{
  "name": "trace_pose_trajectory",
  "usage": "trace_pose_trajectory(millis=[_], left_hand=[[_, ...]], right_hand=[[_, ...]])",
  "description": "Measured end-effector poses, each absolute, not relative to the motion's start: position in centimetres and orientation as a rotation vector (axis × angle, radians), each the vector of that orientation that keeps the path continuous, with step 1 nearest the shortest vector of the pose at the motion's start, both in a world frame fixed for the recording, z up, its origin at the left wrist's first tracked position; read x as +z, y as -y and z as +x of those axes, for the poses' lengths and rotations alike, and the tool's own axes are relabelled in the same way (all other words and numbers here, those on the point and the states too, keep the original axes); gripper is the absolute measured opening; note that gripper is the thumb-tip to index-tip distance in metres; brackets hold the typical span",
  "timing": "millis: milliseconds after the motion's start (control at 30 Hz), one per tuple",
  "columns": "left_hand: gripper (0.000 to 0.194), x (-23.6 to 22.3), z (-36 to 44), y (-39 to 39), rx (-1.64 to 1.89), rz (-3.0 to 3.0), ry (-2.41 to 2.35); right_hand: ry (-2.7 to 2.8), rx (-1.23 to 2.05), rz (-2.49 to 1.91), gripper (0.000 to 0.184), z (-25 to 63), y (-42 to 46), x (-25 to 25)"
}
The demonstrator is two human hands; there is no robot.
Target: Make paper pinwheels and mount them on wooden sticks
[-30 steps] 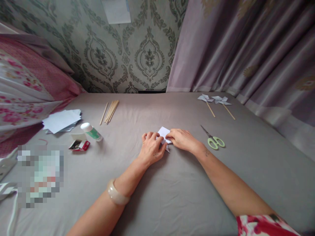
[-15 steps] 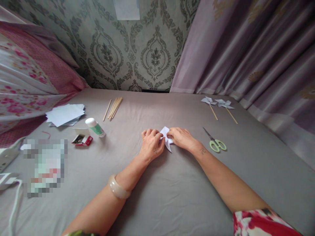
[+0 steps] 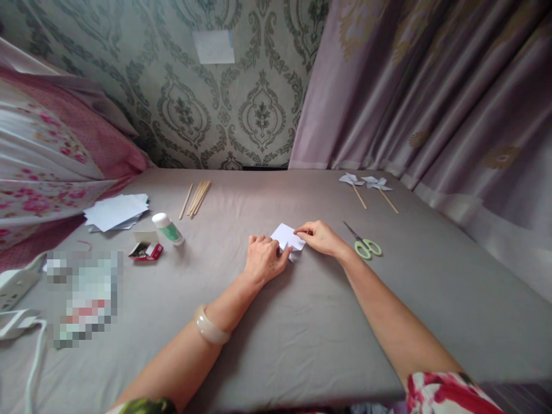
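A folded, cut piece of white paper (image 3: 283, 234), partly shaped like a pinwheel, lies on the grey cloth in front of me. My left hand (image 3: 264, 257) is closed on its left and near side, covering part of it. At the paper's right corner, my right hand (image 3: 319, 237) pinches the edge between thumb and fingers. A loose flap shows below, by my left thumb. To the right of my right hand lie scissors (image 3: 360, 240) with pale green handles, blades pointing away.
Two paper pinwheels (image 3: 376, 183) on sticks lie at the far right. To the left are wooden sticks (image 3: 199, 198), a white-capped glue bottle (image 3: 169, 230), a small red box (image 3: 146, 253), a stack of white paper (image 3: 115, 211), a blurred-out package (image 3: 88, 305) and a power strip (image 3: 19, 283).
The paper's flat upper part shows more, and its pointed flap below shows less. My right hand has shifted slightly away from my left. The view has tilted up a little.
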State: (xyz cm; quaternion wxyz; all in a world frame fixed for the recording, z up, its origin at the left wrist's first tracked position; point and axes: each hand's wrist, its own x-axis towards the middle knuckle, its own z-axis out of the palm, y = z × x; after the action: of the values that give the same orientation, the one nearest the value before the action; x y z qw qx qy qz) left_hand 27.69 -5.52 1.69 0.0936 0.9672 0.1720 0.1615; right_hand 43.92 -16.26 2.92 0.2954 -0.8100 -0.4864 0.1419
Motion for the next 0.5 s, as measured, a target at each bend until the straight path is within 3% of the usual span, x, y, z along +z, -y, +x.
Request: trace_pose_trajectory(millis=[500], left_hand=[[0.018, 1.2, 27.8, 4.0, 0.502, 2.865, -0.546]], right_hand=[[1.07, 0.138, -2.265, 0.025, 41.9, 19.8, 1.9]])
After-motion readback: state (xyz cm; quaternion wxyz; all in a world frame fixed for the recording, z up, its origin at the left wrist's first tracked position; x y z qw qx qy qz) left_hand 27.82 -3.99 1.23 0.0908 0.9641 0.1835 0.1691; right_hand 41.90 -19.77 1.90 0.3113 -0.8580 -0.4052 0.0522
